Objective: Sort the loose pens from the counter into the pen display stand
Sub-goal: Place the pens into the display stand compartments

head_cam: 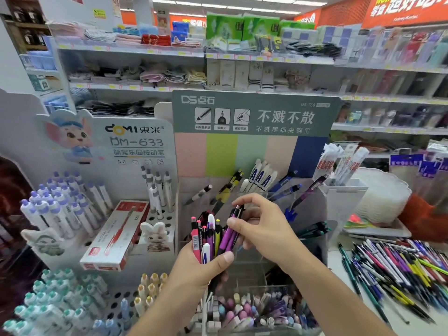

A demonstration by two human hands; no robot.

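Pinching a purple pen (233,227) upright, the right hand (261,226) hovered just before the pen display stand (252,141), while the left hand (201,265) clenched the remaining bundle (206,238).

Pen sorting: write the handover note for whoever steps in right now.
Left hand: shut on a mixed bunch of pens, held upright in front of the stand.
Right hand: fingers pinching the purple pen at the bunch's right edge.
Pen display stand: its clear compartments already hold some pens by type: yellow-black, white with blue marks, blue, purple.
Loose pens: a large pile on the counter to the right.
Done: a few compartments started.
Left: place the purple pen, sort the rest of the bunch, then clear the pile.
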